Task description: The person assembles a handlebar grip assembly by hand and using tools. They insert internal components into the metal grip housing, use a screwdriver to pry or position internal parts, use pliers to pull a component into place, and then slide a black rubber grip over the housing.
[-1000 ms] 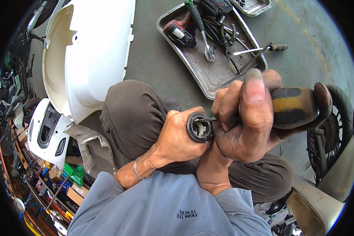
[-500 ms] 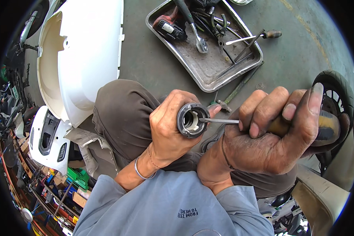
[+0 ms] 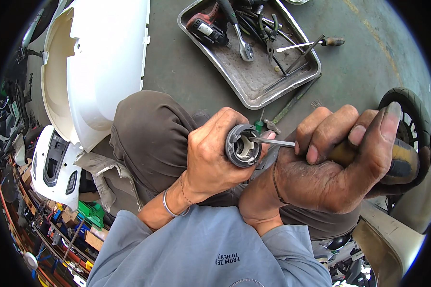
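My left hand (image 3: 209, 150) is wrapped round a black cylindrical part (image 3: 232, 152), its open end facing up. Inside the opening a pale ring-like piece shows; the rest of the part is hidden by my fingers. My right hand (image 3: 337, 162) grips a screwdriver (image 3: 282, 142) by its thick yellow and black handle. The metal shaft points left, and its tip rests at the rim of the black part's opening, on the right side. Whether the tip is hooked under the rim I cannot tell.
Ahead, a metal tray (image 3: 246, 88) holds a ratchet (image 3: 244, 48), a red and black power tool (image 3: 207, 28), pliers (image 3: 269, 40) and another screwdriver (image 3: 333, 41). A hammer (image 3: 292, 107) lies beside it. White body panels (image 3: 107, 52) stand left; a wheel (image 3: 409, 115) is at right.
My left hand has shifted slightly right with the black part, which is turned a little. The screwdriver is tilted more, its tip still at the opening's rim.
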